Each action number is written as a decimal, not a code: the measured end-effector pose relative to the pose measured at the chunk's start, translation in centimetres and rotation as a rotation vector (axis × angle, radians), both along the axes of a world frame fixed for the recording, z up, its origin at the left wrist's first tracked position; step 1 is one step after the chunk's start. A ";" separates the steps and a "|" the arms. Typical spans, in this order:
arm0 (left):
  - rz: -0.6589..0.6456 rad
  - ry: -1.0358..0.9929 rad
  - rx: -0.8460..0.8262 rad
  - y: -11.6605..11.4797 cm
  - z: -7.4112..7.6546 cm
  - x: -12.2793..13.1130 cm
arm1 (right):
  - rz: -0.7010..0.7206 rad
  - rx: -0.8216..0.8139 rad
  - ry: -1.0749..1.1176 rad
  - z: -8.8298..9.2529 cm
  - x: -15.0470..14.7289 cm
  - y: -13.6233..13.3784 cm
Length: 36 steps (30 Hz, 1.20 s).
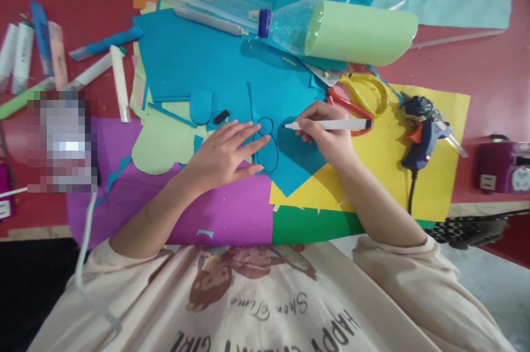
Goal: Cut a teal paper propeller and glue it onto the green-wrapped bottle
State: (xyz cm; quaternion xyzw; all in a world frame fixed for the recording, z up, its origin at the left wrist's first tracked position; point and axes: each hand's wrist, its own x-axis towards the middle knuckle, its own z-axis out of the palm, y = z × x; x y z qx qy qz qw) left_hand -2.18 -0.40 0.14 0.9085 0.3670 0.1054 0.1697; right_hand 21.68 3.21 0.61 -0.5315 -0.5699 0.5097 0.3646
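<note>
My left hand (226, 153) lies flat with fingers spread on a blue sheet of paper (232, 70), pressing it down beside black drawn loops (267, 145). My right hand (327, 134) is closed around a white marker (331, 125), whose black tip points left and rests on the blue sheet just right of the loops. A small black marker cap (221, 116) lies on the blue sheet above my left hand.
Yellow (439, 175), purple (232, 214) and green (310, 225) sheets lie under the blue one. Scissors (364, 95) and a blue glue gun (422, 128) sit to the right. A plastic bottle holding rolled green paper (343, 32) lies behind. Markers (120, 84) are scattered at left.
</note>
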 end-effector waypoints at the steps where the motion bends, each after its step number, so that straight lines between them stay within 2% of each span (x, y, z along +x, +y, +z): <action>1: -0.038 -0.013 0.002 -0.1 0.0 0.1 | -0.015 0.004 0.005 0.0 0.0 0.0; 4: -0.094 -0.026 0.002 -0.3 0.1 0.2 | -0.033 0.041 0.024 0.0 0.1 0.1; 8: -0.065 -0.012 0.019 -0.3 0.0 0.3 | -0.028 0.070 0.018 0.0 0.2 0.0; 14: -0.099 0.024 0.056 -0.3 -0.5 0.5 | 0.011 0.019 0.078 -0.1 0.0 -0.2; 20: -0.102 0.044 0.030 -0.5 0.1 0.6 | 0.029 0.006 0.102 -0.2 -0.1 -0.3; 28: -0.094 0.046 -0.025 -0.7 0.2 0.8 | 0.143 -0.053 0.144 -0.1 -0.7 -0.7; 36: -0.083 0.016 -0.036 -1.1 0.0 0.8 | 0.188 -0.011 -0.036 -0.4 -0.7 -0.9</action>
